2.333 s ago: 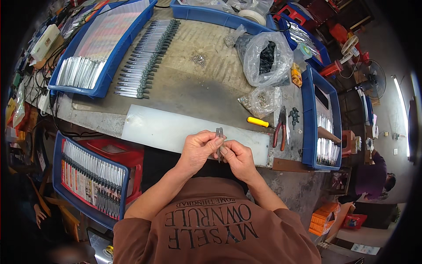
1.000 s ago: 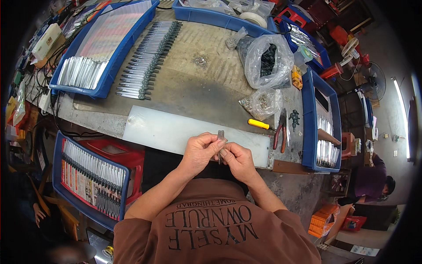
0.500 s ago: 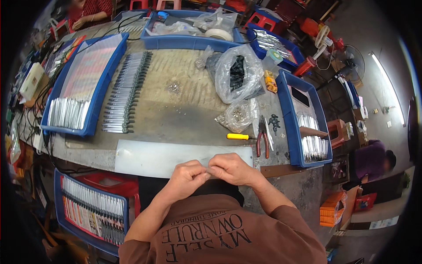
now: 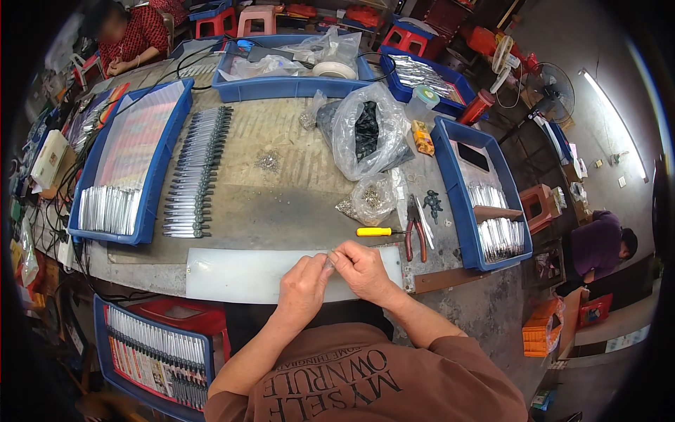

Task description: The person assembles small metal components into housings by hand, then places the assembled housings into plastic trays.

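My left hand (image 4: 302, 287) and my right hand (image 4: 360, 270) meet over a long white plate (image 4: 228, 273) at the table's near edge. Both are closed, fingertips pressed together around something too small and hidden to make out. Beyond them on the right lie a yellow-handled screwdriver (image 4: 373, 232), red-handled pliers (image 4: 422, 246) and a small clump of dark parts (image 4: 432, 204). A clear bag of tiny metal pieces (image 4: 371, 199) sits behind the screwdriver. Slim silver rods with dark ends (image 4: 190, 176) lie in a long row at the left. Mid-table is a loose pile of tiny metal bits (image 4: 268, 161).
Blue trays of silver rods flank me: a left tray (image 4: 150, 218), a right tray (image 4: 460, 211) and a lower tray (image 4: 103, 348). A back tray (image 4: 288, 88) holds bags and tape. A plastic bag of black parts (image 4: 344, 151) stands nearby. Another person (image 4: 133, 35) sits far left.
My joined hands have moved slightly farther over the white plate, still pressed together. The view has shifted, so the tabletop sits lower and more of the seated person shows.
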Available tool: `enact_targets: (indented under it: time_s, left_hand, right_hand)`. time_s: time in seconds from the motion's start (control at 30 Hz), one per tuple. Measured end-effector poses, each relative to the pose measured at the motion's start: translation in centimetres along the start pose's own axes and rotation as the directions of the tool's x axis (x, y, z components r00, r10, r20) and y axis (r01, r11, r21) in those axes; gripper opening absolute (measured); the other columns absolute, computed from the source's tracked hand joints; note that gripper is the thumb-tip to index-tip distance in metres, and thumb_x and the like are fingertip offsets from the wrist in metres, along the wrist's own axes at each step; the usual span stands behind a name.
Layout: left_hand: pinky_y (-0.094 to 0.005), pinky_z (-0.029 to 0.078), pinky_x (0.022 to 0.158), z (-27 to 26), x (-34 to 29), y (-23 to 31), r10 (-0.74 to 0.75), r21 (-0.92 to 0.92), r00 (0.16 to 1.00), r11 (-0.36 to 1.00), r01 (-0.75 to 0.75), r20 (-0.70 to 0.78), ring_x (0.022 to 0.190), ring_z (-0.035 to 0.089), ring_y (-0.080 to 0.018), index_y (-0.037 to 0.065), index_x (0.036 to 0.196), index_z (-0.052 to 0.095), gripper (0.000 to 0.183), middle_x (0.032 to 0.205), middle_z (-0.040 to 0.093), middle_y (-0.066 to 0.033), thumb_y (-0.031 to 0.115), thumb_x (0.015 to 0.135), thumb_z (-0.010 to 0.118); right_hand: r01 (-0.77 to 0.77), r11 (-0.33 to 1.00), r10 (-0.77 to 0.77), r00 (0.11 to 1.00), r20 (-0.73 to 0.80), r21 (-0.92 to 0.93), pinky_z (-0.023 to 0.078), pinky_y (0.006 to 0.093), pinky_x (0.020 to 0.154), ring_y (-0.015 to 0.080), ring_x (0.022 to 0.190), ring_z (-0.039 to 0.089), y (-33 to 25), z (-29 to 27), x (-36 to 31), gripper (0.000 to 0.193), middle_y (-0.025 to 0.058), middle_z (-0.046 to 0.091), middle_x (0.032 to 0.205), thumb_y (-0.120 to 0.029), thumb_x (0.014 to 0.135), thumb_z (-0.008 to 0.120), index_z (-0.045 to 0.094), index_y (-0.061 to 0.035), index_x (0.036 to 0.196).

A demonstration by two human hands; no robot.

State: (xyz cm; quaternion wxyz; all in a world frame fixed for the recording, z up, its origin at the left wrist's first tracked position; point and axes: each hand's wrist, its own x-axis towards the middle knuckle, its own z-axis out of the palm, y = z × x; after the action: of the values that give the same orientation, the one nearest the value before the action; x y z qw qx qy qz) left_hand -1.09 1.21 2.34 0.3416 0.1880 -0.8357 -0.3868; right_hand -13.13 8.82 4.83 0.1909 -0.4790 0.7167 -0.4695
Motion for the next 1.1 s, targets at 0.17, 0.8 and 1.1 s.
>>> enact_targets:
  time_s: [0.17,0.8,1.1]
  left_hand:
    - [-0.0342,0.044,0.049,-0.2,0.9,-1.0,0.171,0.218,0.985,0.962,-0.167,-0.003,0.056,0.053,-0.0248,0.002,0.087,0.051,0.014,0.065,0.046,-0.0095,0.007,0.077,0.059]
    - [-0.0335,0.043,0.046,-0.6,0.9,-3.4,0.142,0.345,0.987,0.924,-0.161,0.081,0.055,0.052,-0.0232,0.004,0.084,0.05,0.017,0.063,0.046,-0.0072,0.008,0.073,0.062]
    - [-0.0296,0.045,0.047,-0.8,1.0,-3.6,0.161,0.39,0.982,0.901,-0.188,0.1,0.057,0.053,-0.0177,0.005,0.087,0.05,0.017,0.065,0.044,-0.0046,0.015,0.077,0.06]
  right_hand:
    - [-0.016,0.999,0.019,0.996,0.09,-0.036,0.042,0.0341,0.052,0.0276,0.058,0.056,1.0,-0.4,1.0,0.017,0.0142,0.056,0.064,-0.016,0.083,0.056,0.055,0.0,0.076]
    - [0.126,0.512,0.112,0.971,0.212,-0.85,0.047,0.044,0.073,0.0377,0.079,0.059,9.8,-7.8,22.8,0.015,0.0236,0.06,0.08,-0.006,0.069,0.051,0.061,0.0028,0.077]
    - [0.016,0.511,0.268,0.947,0.177,-0.859,0.048,0.042,0.074,0.036,0.084,0.06,9.5,-7.6,23.1,0.022,0.0236,0.061,0.086,-0.011,0.07,0.053,0.064,0.0039,0.081]
